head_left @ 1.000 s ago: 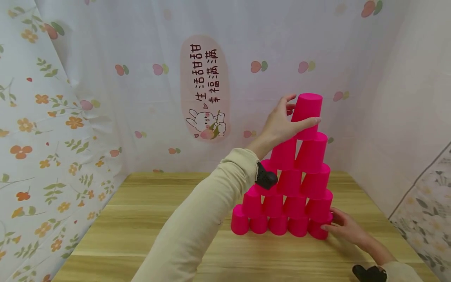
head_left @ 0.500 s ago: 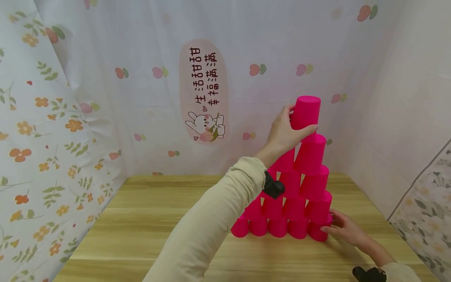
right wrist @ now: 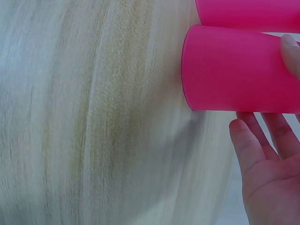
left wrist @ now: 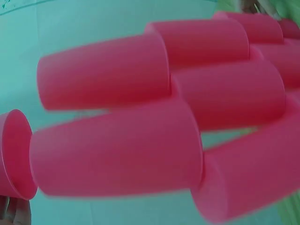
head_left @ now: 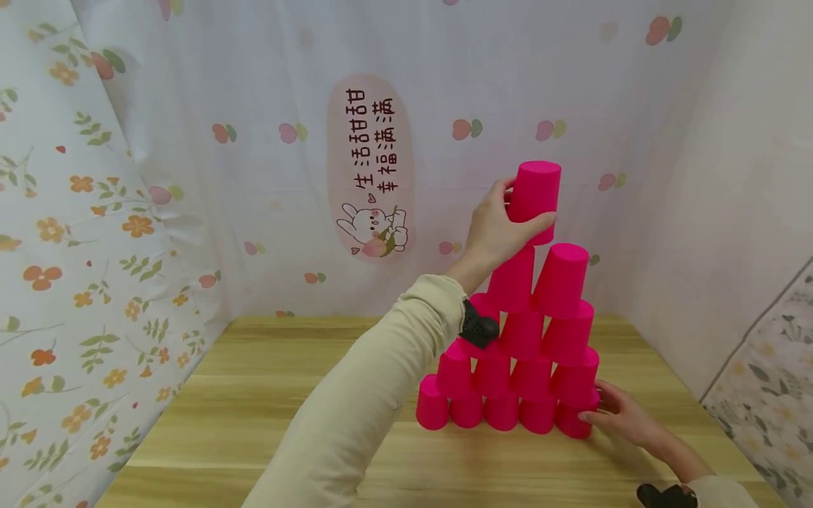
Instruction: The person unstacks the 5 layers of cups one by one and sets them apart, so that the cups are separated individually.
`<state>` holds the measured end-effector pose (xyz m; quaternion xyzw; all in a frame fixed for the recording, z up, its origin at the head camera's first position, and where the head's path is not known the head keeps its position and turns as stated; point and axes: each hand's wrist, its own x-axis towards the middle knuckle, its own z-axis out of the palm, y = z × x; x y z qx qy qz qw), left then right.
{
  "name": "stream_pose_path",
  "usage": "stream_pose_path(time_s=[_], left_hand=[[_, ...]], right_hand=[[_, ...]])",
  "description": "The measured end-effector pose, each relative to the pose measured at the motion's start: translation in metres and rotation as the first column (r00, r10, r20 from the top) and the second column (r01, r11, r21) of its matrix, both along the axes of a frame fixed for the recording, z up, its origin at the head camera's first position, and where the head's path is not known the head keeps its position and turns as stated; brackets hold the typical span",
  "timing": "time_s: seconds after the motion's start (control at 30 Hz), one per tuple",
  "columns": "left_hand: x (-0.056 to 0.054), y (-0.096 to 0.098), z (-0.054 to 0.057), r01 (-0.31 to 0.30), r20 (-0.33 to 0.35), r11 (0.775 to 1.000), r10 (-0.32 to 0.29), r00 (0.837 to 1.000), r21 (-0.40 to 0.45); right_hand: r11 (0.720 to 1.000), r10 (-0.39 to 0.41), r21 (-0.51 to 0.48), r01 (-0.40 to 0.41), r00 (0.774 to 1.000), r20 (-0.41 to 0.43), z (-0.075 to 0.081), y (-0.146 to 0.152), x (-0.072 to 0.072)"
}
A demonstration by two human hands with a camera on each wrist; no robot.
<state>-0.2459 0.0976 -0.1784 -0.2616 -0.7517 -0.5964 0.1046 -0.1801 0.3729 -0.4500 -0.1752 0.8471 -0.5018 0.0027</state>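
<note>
While in fingers, smooth pink cup (tapered)

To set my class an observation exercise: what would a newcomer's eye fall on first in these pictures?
First, the pyramid of bright pink upturned cups, right of centre on the wooden table, five along its bottom row. Next, the left hand holding a single cup at the peak, and the right hand around the bottom row's right end cup. Then the pale oval print with a rabbit and writing, behind and left of the pyramid.
</note>
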Motion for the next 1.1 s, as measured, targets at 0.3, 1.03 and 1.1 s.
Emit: stream_pose_path(time_s=[0.3, 1.03, 1.1], left_hand=[[-0.019, -0.035, 0.001, -0.11, -0.056, 0.994, 0.109, 0.993, -0.023], [-0.059, -0.18, -0.061, -0.436, -0.046, 0.893, 0.434, 0.9, -0.112], [-0.061, -0.195, -0.069, -0.458, -0.029, 0.881, 0.458, 0.888, -0.115]], right_hand=[[0.999, 0.029, -0.014, -0.03, 0.995, -0.1, -0.001, 0.003, -0.004], [1.0, 0.007, -0.021, -0.009, 0.995, -0.096, 0.004, 0.018, 0.003], [1.0, 0.015, -0.02, -0.017, 0.995, -0.098, 0.005, 0.019, 0.004]])
